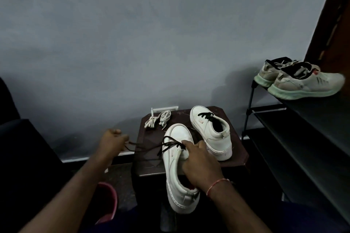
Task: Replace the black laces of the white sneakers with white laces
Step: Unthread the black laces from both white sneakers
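A white sneaker (176, 159) lies half on the small dark stool (149, 164), its heel hanging over the near edge. My right hand (198, 162) grips its tongue and upper. Its black lace (151, 145) runs out to the left, where my left hand (113, 141) pinches the lace end, pulled taut beyond the stool's left side. The second white sneaker (212, 132) stands on the stool behind, with a black lace (206, 115) only near its toe. A bundle of white laces (158, 121) lies at the stool's far left corner.
A black shoe rack (303, 128) stands at the right with a pair of worn pale running shoes (301, 81) on its top shelf. A grey wall is close behind the stool. A pink object (108, 202) lies on the floor at lower left.
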Tool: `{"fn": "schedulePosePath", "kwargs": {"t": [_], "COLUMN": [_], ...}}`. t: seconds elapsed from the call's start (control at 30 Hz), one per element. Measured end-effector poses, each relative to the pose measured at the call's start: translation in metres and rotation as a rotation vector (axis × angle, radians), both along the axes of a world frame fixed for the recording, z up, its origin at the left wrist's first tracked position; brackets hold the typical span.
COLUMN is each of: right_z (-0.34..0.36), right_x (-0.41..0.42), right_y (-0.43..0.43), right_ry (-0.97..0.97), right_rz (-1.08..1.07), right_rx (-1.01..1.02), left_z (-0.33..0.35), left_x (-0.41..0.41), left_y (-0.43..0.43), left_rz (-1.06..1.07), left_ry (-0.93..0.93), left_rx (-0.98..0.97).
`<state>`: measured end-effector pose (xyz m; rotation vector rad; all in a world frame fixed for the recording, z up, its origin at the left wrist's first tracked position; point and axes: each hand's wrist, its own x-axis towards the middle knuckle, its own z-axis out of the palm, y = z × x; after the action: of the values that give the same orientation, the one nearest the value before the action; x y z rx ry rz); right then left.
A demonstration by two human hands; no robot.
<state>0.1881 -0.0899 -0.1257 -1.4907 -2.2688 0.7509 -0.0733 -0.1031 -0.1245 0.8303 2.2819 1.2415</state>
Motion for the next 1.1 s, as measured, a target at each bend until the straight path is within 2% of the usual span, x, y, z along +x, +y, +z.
{"fn": "schedulePosePath", "kwargs": {"t": [0.07,0.17,0.3,0.4,0.47,0.53,0.67,0.77,0.93,1.0,1.03,1.1], "right_z": [0.002,0.001,-0.007,-0.013,-0.016,-0.016,-0.018,-0.016,-0.014,-0.012,-0.011,-0.008], "right_x": [-0.003,-0.008,-0.005,0.005,0.012,0.016,0.018,0.012,0.004,0.002,0.001,-0.002], "right_y": [-0.002,-0.007,-0.003,0.003,0.007,0.009,0.02,0.026,0.021,0.016,0.016,0.017], "right_ry": [-0.003,-0.019,0.014,0.244,0.503,0.623,0.524,0.46,0.173,0.121,0.124,0.12], "right_rz": [0.004,0.012,0.007,0.004,-0.004,-0.004,-0.081,-0.051,0.006,-0.016,-0.038,-0.057], "right_rx": [0.003,0.051,0.056,-0.082,-0.217,-0.273,-0.001,0.05,0.348,0.385,0.368,0.287], "left_z": [0.0,-0.001,-0.002,-0.013,-0.019,-0.024,-0.034,-0.041,-0.038,-0.036,-0.036,-0.035], "left_x": [0.011,0.045,0.112,0.14,0.147,0.147,0.153,0.162,0.168,0.172,0.174,0.176], "left_y": [0.003,-0.002,-0.022,-0.03,-0.033,-0.035,-0.043,-0.051,-0.051,-0.052,-0.052,-0.054], "left_rz": [-0.038,-0.173,-0.399,-0.407,-0.345,-0.315,-0.263,-0.186,-0.184,-0.179,-0.177,-0.194], "left_ry": [-0.036,0.207,0.039,-0.096,-0.116,-0.121,-0.045,0.019,0.134,0.308,0.422,0.529], "left_rx": [0.051,0.049,0.173,0.214,0.275,0.31,0.342,0.358,0.339,0.246,0.168,0.046]}}
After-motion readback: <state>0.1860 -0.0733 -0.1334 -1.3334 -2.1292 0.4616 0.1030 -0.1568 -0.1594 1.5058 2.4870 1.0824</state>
